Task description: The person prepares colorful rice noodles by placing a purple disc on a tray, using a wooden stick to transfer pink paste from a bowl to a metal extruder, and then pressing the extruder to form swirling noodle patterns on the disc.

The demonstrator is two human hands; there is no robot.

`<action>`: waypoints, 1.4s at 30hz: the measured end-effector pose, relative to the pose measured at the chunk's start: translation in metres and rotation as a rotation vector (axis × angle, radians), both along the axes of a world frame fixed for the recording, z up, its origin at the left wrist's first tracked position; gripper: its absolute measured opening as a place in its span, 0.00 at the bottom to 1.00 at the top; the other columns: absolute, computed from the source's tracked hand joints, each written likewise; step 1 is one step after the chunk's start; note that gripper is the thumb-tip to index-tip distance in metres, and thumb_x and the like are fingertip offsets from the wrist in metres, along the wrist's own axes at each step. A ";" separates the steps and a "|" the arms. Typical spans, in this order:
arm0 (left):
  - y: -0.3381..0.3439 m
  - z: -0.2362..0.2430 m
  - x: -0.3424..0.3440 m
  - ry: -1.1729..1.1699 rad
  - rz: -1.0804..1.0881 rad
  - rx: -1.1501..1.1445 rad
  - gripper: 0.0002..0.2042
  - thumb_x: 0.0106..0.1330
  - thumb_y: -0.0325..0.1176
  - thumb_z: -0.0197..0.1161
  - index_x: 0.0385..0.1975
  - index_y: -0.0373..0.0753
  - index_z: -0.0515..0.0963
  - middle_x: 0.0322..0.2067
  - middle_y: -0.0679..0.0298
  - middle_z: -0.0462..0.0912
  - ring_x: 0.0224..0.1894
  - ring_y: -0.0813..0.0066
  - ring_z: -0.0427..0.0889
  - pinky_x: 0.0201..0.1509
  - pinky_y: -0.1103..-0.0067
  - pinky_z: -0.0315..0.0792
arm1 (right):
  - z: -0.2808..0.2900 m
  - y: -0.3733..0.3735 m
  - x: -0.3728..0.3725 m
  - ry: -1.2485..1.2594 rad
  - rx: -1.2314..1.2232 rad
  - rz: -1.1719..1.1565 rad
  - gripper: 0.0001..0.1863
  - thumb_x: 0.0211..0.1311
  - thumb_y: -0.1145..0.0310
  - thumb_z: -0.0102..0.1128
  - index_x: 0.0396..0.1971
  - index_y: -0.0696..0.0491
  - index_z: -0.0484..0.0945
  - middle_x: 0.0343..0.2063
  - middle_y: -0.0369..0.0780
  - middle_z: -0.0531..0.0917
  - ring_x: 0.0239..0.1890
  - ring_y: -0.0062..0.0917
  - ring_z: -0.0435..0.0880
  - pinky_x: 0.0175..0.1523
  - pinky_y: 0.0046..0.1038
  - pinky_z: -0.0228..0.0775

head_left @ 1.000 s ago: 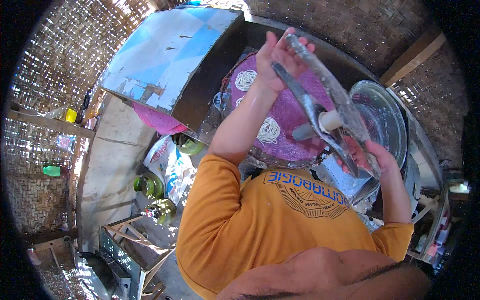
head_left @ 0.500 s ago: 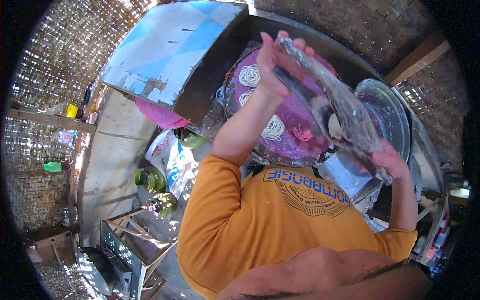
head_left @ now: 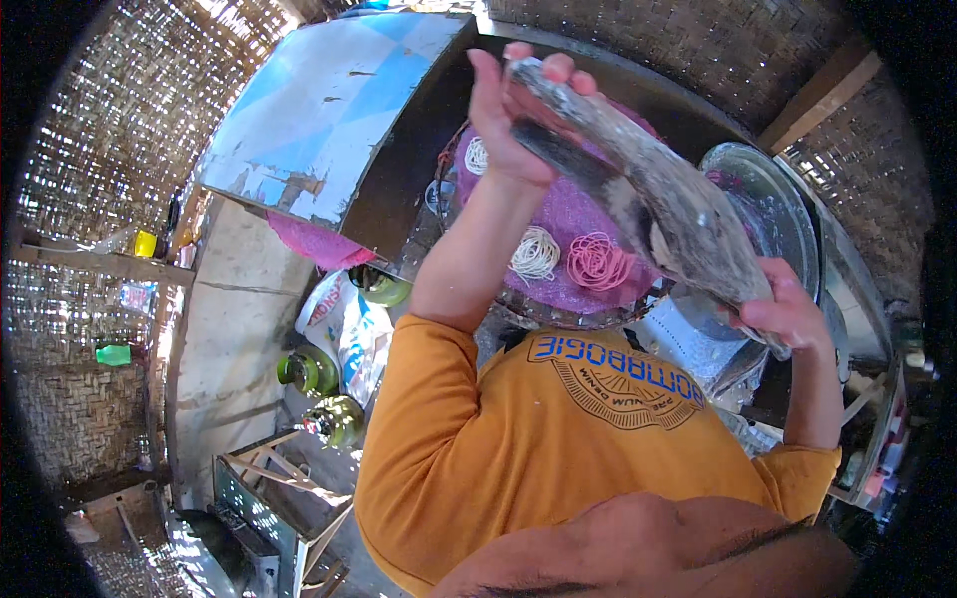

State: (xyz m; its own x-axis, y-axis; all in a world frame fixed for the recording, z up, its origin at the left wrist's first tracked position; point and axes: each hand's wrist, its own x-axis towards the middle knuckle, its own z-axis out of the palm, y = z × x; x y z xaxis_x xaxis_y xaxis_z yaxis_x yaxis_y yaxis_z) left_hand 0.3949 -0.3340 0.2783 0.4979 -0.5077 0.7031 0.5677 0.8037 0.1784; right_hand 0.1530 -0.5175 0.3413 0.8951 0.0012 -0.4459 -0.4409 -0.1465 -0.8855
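Note:
Both my hands grip a long, weathered grey wooden press (head_left: 688,214) made of two lengths, held aslant above a round tray. My left hand (head_left: 513,130) holds its far-left end, palm against the wood and fingers curled over the edge. Around the near-right end my right hand (head_left: 783,309) is closed. Below lies purple mesh (head_left: 563,214) inside the tray's dark rim (head_left: 573,321). On the mesh sit a coil of pink strands (head_left: 598,261), a white strand coil (head_left: 535,254) beside it, and another white coil (head_left: 477,156) farther back. The press hides part of the mesh.
A large metal basin (head_left: 809,224) stands right of the tray. At left rises a peeling blue-and-white panel (head_left: 339,90). Green gas cylinders (head_left: 334,419) and a white sack (head_left: 349,329) are on the floor, near a wooden frame (head_left: 274,468). Woven walls surround the place.
The small pink bundle has become a wide, round coil. My left hand and its end of the press have shifted left; the right end has risen slightly. Both hands keep their hold.

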 end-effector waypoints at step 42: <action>-0.006 -0.092 -0.047 -1.334 0.458 1.669 0.24 0.62 0.48 0.36 0.46 0.36 0.69 0.52 0.55 0.63 0.54 0.59 0.58 0.56 0.68 0.52 | -0.045 -0.015 -0.006 -0.140 0.000 -0.126 0.37 0.34 0.55 0.67 0.45 0.62 0.68 0.34 0.37 0.76 0.36 0.18 0.72 0.41 0.20 0.64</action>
State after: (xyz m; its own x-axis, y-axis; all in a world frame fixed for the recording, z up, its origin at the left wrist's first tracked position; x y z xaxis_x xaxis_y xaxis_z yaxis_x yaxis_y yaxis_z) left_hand 0.3476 -0.3395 0.1862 0.4582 -0.8667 -0.1971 -0.5775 -0.4588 0.6753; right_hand 0.1467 -0.5325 0.2963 0.9415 -0.1151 -0.3168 -0.3281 -0.0980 -0.9395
